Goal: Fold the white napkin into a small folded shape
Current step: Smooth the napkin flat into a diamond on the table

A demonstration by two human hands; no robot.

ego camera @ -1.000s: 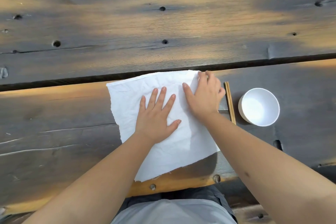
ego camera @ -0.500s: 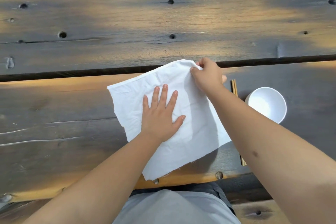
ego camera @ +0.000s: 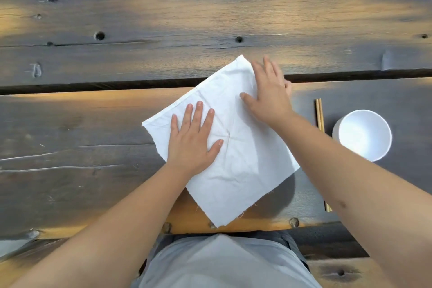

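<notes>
The white napkin (ego camera: 243, 161) lies spread flat on the dark wooden table (ego camera: 93, 147), turned like a diamond with one corner pointing away and one at the near table edge. My left hand (ego camera: 194, 140) presses flat on its left part, fingers spread. My right hand (ego camera: 268, 93) lies flat and open on the far right edge of the cloth, its fingers reaching past the far corner. Neither hand grips the fabric. Faint creases cross the middle of the cloth.
A pair of wooden chopsticks (ego camera: 319, 112) lies to the right of the napkin, partly under my right forearm. Beyond them stands a white bowl (ego camera: 363, 134). A dark gap between planks (ego camera: 93, 85) runs across the table behind the napkin.
My right hand had the far right corner pinched and lifted; now it lies flat on the cloth. The napkin has turned into a diamond and its far corner reaches over the plank gap.
</notes>
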